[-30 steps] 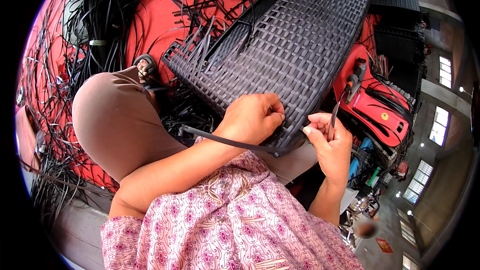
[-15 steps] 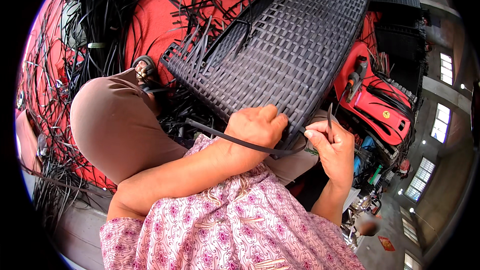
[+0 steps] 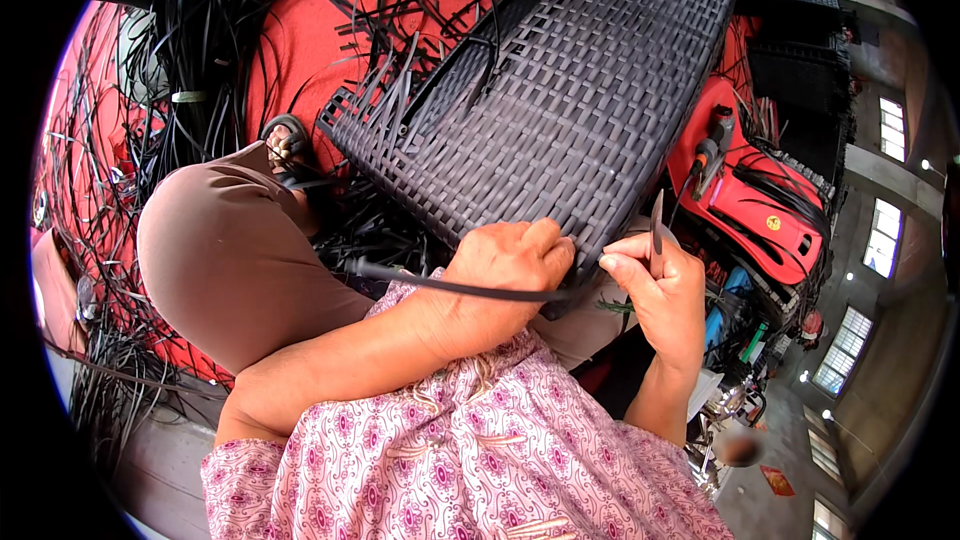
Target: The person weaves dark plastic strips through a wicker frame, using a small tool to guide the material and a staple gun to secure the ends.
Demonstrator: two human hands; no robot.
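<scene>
A dark grey woven rattan panel (image 3: 560, 120) slants across my lap toward the far right. My left hand (image 3: 510, 265) is closed at the panel's near end, knuckles up; what its fingers grip is hidden. A black flat strip (image 3: 460, 287) runs across my left wrist to the panel's near corner, its left end free in the air. My right hand (image 3: 660, 290) is just right of that corner, thumb and forefinger pinched together. It holds a narrow pointed blade (image 3: 657, 220), tip up; the handle is hidden in the palm.
Bundles of black strips (image 3: 200, 50) lie at the left over red cloth (image 3: 310, 50). Loose strip ends stick out along the panel's left edge. A red plastic stool (image 3: 770, 225) with an orange-handled tool (image 3: 705, 155) on it stands at the right. My knee (image 3: 220, 250) is at the left.
The strip's loop between my hands has shrunk, and its free left end has swung slightly down and is blurred. My right hand has shifted slightly left with the blade still in it.
</scene>
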